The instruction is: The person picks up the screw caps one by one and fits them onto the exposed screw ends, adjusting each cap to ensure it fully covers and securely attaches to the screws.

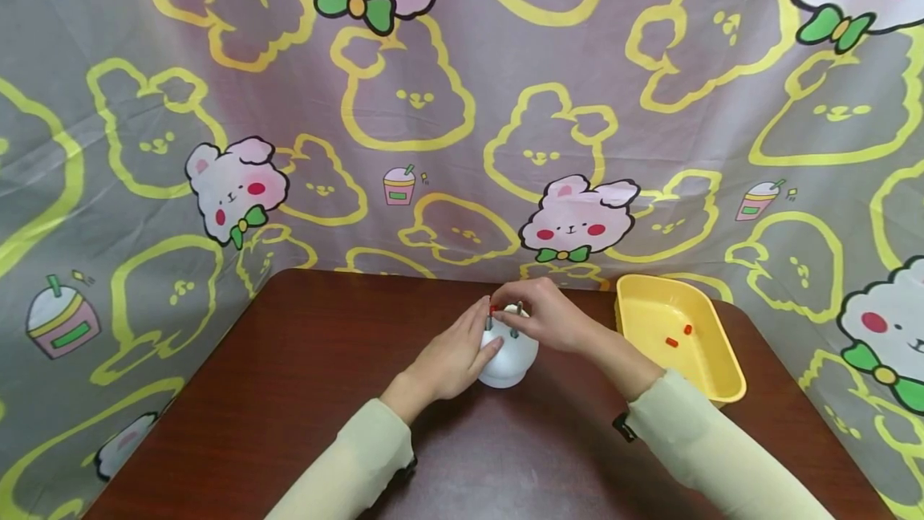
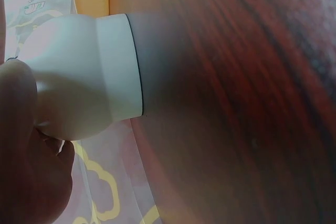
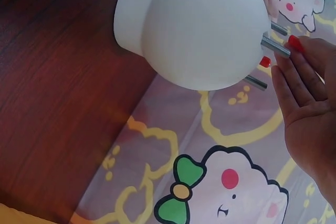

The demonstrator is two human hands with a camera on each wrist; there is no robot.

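A white rounded body with a narrower foot stands on the table, several short metal rods jutting from its top. My left hand holds its left side, thumb across the front; the left wrist view shows the fingers on the other side. Above the rods, my right hand pinches a small red piece between thumb and forefinger, close to a rod's tip. Another red piece shows at the top of the body, between the rods.
To the right, a yellow tray holds two small red pieces. The brown wooden table ends at a patterned cloth hanging behind it and along both sides.
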